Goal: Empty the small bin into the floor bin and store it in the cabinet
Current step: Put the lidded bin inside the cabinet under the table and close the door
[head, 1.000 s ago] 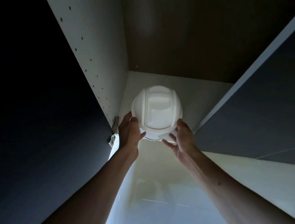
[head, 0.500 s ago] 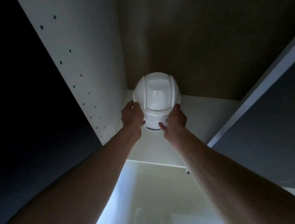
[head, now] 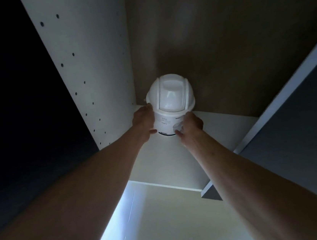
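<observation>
My left hand (head: pixel 143 124) and right hand (head: pixel 191 125) clasp the small bin (head: pixel 169 106) between them, upright on the cabinet shelf (head: pixel 170 158) below my grip.

Small bin (head: pixel 170 106) white, black band at base; cabinet (head: pixel 91 64) side white, dark-dotted; back brown.

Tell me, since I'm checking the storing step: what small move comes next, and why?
Probably let go: the small bin appears to stand upright on the cabinet shelf, near the back corner, with the left hand and right hand clasping its sides.
</observation>
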The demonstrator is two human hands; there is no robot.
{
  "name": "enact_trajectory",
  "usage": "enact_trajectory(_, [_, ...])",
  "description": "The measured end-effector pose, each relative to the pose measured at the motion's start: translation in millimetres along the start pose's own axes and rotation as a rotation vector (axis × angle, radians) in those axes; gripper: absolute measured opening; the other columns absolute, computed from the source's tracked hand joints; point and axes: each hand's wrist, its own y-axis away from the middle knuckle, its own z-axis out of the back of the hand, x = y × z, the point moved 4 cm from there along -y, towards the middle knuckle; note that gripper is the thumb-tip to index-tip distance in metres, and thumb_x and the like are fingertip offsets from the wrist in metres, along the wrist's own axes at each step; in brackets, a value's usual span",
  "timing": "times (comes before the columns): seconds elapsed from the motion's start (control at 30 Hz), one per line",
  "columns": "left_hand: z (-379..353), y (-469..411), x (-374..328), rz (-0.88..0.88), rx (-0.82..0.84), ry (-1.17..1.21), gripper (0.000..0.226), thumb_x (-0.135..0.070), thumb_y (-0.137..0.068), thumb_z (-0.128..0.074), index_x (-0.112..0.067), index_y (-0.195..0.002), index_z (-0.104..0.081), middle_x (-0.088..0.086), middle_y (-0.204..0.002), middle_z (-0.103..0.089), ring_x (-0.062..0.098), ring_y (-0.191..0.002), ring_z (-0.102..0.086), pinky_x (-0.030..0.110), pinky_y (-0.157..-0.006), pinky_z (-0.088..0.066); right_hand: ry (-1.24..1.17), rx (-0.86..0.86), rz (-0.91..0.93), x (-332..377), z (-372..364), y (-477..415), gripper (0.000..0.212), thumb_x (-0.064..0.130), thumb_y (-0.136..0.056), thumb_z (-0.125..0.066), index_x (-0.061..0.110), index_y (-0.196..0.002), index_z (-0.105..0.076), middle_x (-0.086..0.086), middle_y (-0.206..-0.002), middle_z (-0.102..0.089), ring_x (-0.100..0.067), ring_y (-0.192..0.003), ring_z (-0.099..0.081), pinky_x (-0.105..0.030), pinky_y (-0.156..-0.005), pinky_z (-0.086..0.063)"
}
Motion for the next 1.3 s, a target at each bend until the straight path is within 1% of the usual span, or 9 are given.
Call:
enact_trajectory(0.03, [4.1, 5.3, 3.8, -0.004, -0.013, -0.062, 0.053, -0.046, -0.109, -0.04, -0.017, -0.153, -0.05, 0.009, -0.141, -0.058, 0.035, -0.123, -0.063, 0.048, -0.088, -0.063, 0.076, 0.011, 0.033, -1.6, 3.1, 7.3, 0.024, 0.017, -0.099, -0.045, 0.01, -0.081, -0.06, -0.01, -0.079, -0.06, -0.021, -0.063, -0.051, -0.035, -0.079, -0.051])
enact_trajectory(0.1, [12.9, 19.8, 13.3, -0.05, -0.044, -0.227, 0.056, -0.048, -0.109, -0.04, -0.015, -0.152, -0.053, 0.01, -0.146, -0.058, 0.035, -0.125, -0.062, 0.048, -0.093, -0.062, 0.32, 0.044, 0.143, -9.1, 8.6, 21.5, 0.03, 0.026, -0.095, -0.047, 0.007, -0.108, -0.066, -0.015, -0.108, -0.069, -0.033, -0.092, -0.065, -0.039, -0.094, -0.054])
enact_trajectory(0.2, [24.8, 57.6, 24.2, -0.161, -0.016, -0.545, 0.056, -0.048, -0.108, -0.044, -0.016, -0.154, -0.052, 0.011, -0.156, -0.053, 0.034, -0.14, -0.053, 0.044, -0.113, -0.047, 0.737, 0.155, 0.282, -16.2, 24.2, 54.9, 0.051, 0.034, -0.096, -0.05, 0.009, -0.142, -0.052, -0.015, -0.144, -0.057, -0.034, -0.13, -0.055, -0.045, -0.109, -0.046])
enact_trajectory(0.33, [35.6, 122.5, 19.0, -0.259, 0.06, -0.867, 0.055, -0.044, -0.108, -0.045, -0.019, -0.157, -0.046, 0.011, -0.157, -0.052, 0.035, -0.145, -0.047, 0.044, -0.115, -0.042, 1.098, 0.277, 0.387, -8.3, 48.2, 108.1, 0.06, 0.029, -0.1, -0.053, 0.01, -0.154, -0.033, -0.012, -0.158, -0.039, -0.027, -0.146, -0.037, -0.034, -0.117, -0.031])
enact_trajectory(0.57, [63.6, 224.9, -35.7, -0.364, 0.051, -1.11, 0.045, -0.04, -0.106, -0.048, -0.018, -0.145, -0.057, 0.012, -0.136, -0.069, 0.037, -0.126, -0.063, 0.045, -0.103, -0.051, 1.278, 0.316, 0.496, 48.5, 78.7, 204.8, 0.057, 0.028, -0.1, -0.054, 0.014, -0.152, -0.034, -0.007, -0.153, -0.043, -0.026, -0.143, -0.04, -0.037, -0.114, -0.038])
enact_trajectory(0.83, [100.5, 357.7, -147.3, -0.368, 0.031, -1.251, 0.038, -0.038, -0.107, -0.046, -0.02, -0.137, -0.062, 0.009, -0.129, -0.07, 0.033, -0.12, -0.066, 0.038, -0.091, -0.052, 1.462, 0.293, 0.545, 152.3, 116.1, 330.4, 0.051, 0.032, -0.1, -0.053, 0.016, -0.147, -0.044, -0.005, -0.148, -0.049, -0.026, -0.137, -0.048, -0.035, -0.108, -0.043])
enact_trajectory(0.97, [120.1, 422.2, -211.0, -0.374, 0.038, -1.237, 0.037, -0.038, -0.106, -0.047, -0.02, -0.133, -0.064, 0.011, -0.128, -0.07, 0.036, -0.117, -0.066, 0.039, -0.092, -0.052, 1.492, 0.239, 0.585, 209.2, 131.1, 402.9, 0.04, 0.033, -0.098, -0.056, 0.016, -0.134, -0.057, -0.007, -0.137, -0.06, -0.031, -0.125, -0.059, -0.037, -0.098, -0.051])
enact_trajectory(1.2, [155.5, 530.1, -317.3, -0.397, 0.059, -1.103, 0.035, -0.037, -0.104, -0.051, -0.017, -0.126, -0.069, 0.012, -0.117, -0.075, 0.038, -0.108, -0.069, 0.041, -0.089, -0.057, 1.475, 0.196, 0.52, 284.5, 157.3, 513.0, 0.045, 0.038, -0.095, -0.059, 0.026, -0.139, -0.057, 0.0, -0.144, -0.059, -0.026, -0.13, -0.056, -0.038, -0.104, -0.049])
enact_trajectory(1.3, [175.5, 573.2, -357.4, -0.425, 0.03, -1.048, 0.031, -0.037, -0.102, -0.051, -0.018, -0.114, -0.071, 0.008, -0.109, -0.075, 0.036, -0.099, -0.07, 0.038, -0.08, -0.055, 1.489, 0.167, 0.56, 317.6, 170.5, 560.2, 0.036, 0.033, -0.094, -0.061, 0.023, -0.128, -0.064, -0.002, -0.135, -0.065, -0.029, -0.122, -0.063, -0.039, -0.097, -0.054])
